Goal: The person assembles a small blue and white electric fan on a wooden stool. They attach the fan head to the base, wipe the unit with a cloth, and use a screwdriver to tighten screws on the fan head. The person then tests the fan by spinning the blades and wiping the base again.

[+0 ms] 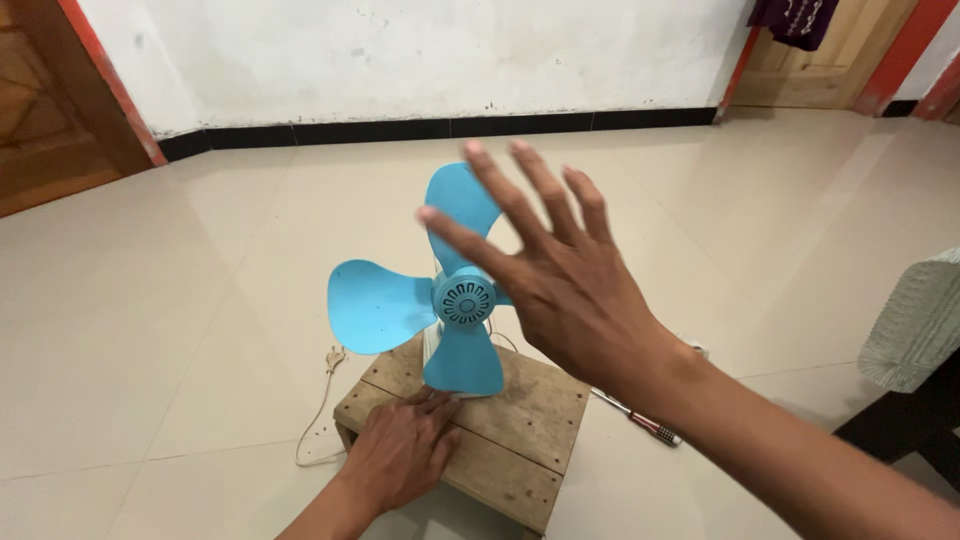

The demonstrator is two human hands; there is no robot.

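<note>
Fan: a small fan with three sky-blue blades [455, 300] and a round blue hub stands upright on a low wooden crate [520, 425], toward the crate's 11 o'clock corner. No guard covers the blades. One blade points to 12 o'clock, one to 9 o'clock, one to 6 o'clock. A white body shows behind the hub.

Left hand: my left hand [400, 450] lies palm down on the crate's top at about 7 o'clock from the hub. Its fingertips reach the foot of the fan, just under the lowest blade. Grip: released, fingers flat on the boards, grasping nothing.

Right hand: my right hand [560, 275] is raised in the air at 3 o'clock from the hub, nearer the camera than the fan, and hides part of the blades. Grip: released, fingers spread wide and straight, holding nothing. Whether it touches a blade I cannot tell.

Crate: rough planks with nail heads, resting on a pale tiled floor [150, 330].

Cord: a light cord [320, 410] trails down off the crate's 9 o'clock side onto the floor.

Screwdriver: a screwdriver [640, 420] with a dark red handle lies on the floor just beside the crate at 3 o'clock, partly under my right forearm.

Surroundings: a white wall with a black skirting at 12 o'clock; a pale green woven item [915, 320] at the 3 o'clock edge.
</note>
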